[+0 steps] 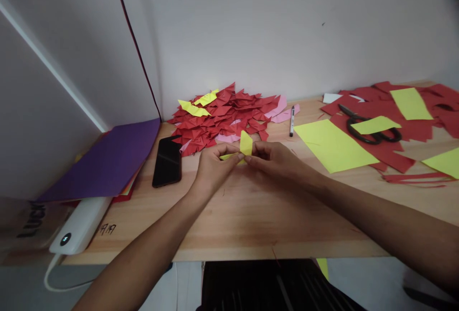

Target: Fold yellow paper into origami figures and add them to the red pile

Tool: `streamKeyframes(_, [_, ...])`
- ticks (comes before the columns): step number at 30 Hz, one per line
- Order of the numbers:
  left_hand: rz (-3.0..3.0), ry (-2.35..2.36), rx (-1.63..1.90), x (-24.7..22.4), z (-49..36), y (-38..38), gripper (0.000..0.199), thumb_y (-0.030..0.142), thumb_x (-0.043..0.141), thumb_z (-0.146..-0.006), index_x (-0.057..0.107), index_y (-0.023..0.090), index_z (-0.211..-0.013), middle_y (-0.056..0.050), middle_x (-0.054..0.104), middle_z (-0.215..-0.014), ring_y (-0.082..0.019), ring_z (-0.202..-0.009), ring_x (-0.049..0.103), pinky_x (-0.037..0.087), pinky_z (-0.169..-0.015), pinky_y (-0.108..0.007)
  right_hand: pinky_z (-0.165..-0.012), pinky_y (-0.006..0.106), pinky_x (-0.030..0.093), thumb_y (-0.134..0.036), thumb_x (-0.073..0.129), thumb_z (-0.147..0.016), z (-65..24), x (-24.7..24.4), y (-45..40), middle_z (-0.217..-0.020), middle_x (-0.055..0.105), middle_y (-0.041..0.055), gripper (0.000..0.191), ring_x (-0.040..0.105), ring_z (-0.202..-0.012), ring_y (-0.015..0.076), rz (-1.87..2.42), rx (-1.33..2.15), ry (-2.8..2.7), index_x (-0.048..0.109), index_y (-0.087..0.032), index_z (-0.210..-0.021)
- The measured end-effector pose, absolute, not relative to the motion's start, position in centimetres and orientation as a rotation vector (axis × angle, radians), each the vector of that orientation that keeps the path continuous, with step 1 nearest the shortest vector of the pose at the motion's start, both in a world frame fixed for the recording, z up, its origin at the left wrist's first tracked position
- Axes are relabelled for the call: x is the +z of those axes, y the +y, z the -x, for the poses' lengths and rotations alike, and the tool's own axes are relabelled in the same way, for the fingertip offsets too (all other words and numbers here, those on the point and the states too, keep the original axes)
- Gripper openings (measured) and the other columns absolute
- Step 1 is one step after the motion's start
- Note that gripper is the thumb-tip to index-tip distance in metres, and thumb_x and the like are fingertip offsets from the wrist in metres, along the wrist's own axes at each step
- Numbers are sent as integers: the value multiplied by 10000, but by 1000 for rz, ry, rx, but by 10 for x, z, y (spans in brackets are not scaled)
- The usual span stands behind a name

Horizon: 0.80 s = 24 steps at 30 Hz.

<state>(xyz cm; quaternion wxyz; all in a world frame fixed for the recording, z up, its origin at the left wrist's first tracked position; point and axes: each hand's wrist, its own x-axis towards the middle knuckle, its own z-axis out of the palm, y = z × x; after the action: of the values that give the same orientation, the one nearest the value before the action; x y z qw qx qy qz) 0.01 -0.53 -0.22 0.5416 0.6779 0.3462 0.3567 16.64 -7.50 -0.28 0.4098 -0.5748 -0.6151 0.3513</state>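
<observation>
A small piece of folded yellow paper (245,143) is pinched between both hands above the wooden table. My left hand (217,164) is closed on its left part, thumb on the near side. From the other side my right hand (269,159) grips it, thumb and fingertips pressed together near the middle. One flap of the paper points up between the fingers, while another part lies low along the left fingers. Just behind the hands is a heap of folded red paper pieces (215,124), with two folded yellow pieces (194,109) on top.
Left stand a black phone (168,162), purple sheets (107,160) and a white power bank (81,227) with a cable. A marker (291,121) lies right of the heap. Farther right are a yellow sheet (333,146), black-handled scissors (373,134) and red paper scraps (394,155). A wall rises behind.
</observation>
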Motion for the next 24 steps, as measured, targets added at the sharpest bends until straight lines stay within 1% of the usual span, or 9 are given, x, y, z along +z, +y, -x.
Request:
streamKeyframes(3, [-1636, 820, 857, -2, -1, -7, 96, 220, 695, -704, 739, 158, -762, -62, 718, -848, -157, -757, 636, 485, -712, -278, -505, 248, 289, -400, 563, -839, -166, -2, -74, -634, 494, -21, 249, 429, -576, 110, 1482, 874, -1554, 566, -172, -740])
streamKeyframes(9, [-1671, 858, 864, -1, -2, -9, 102, 223, 692, -711, 729, 146, -766, -61, 714, -834, -150, -745, 627, 475, -682, -264, -513, 241, 311, -360, 554, -821, -169, -9, -71, -662, 530, -20, 195, 455, -580, 110, 1483, 978, -1523, 582, -172, -780])
streamKeyframes(13, [-1664, 853, 870, -2, -2, -9, 151, 217, 695, -711, 704, 142, -842, -63, 711, -887, -145, -764, 631, 473, -673, -251, -490, 235, 299, -384, 563, -813, -173, -9, -70, -633, 517, -28, 215, 441, -545, 102, 1475, 1048, -1498, 569, -175, -761])
streamKeyframes(19, [-1618, 801, 885, -5, -3, -6, 245, 218, 727, -687, 643, 159, -910, -49, 697, -904, -134, -761, 626, 461, -658, -235, -512, 237, 310, -400, 558, -825, -173, -5, -72, -641, 520, -21, 248, 452, -567, 106, 1489, 969, -1562, 556, -172, -729])
streamKeyframes(24, [-1634, 788, 793, -5, -1, -3, 167, 294, 711, -719, 674, 137, -760, -33, 660, -781, -118, -707, 578, 434, -650, -232, -528, 237, 316, -395, 547, -833, -172, -6, -73, -656, 525, -20, 248, 454, -586, 107, 1481, 922, -1606, 587, -166, -749])
